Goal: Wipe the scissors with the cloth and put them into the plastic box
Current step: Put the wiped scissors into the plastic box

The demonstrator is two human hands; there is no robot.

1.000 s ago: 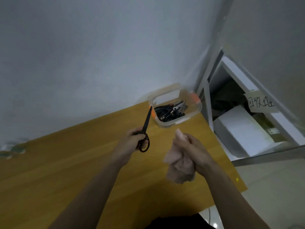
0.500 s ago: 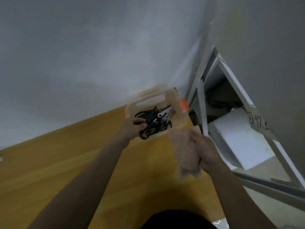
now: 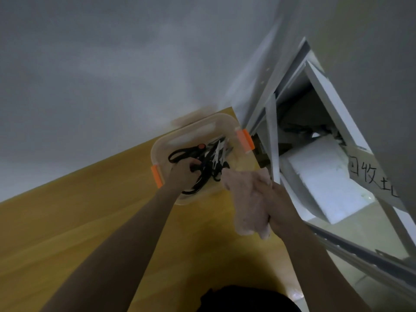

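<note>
Head view: the clear plastic box (image 3: 227, 122) with orange clips sits at the far right corner of the wooden surface (image 3: 78, 221), close to the wall. The left hand (image 3: 183, 175) reaches inside it over the near rim, fingers (image 3: 194, 162) curled down among a heap of dark scissors (image 3: 186, 153). Which pair it has hold of cannot be told apart from the rest, though the fingers look closed round black handles. One pair with an orange pivot lies toward the far left of the box, apart from the knuckles.

The right hand (image 3: 278, 204) hangs just beside the box's near right edge, above the surface, gripping a pale pink cloth (image 3: 247, 203) bunched in the palm; the loose end of the cloth droops down toward the surface.

The step in hand looks like setting a wiped pair down in the box. To do it well, lay the pair flat along the pile with blades closed and pointing away from the fingers, then loosen the grip only once the handles rest on something firm. Draw the hand straight up so no loop snags a finger and drags a neighbour out. Keep the cloth clear of the rim, or it may catch on the near clip.
</note>
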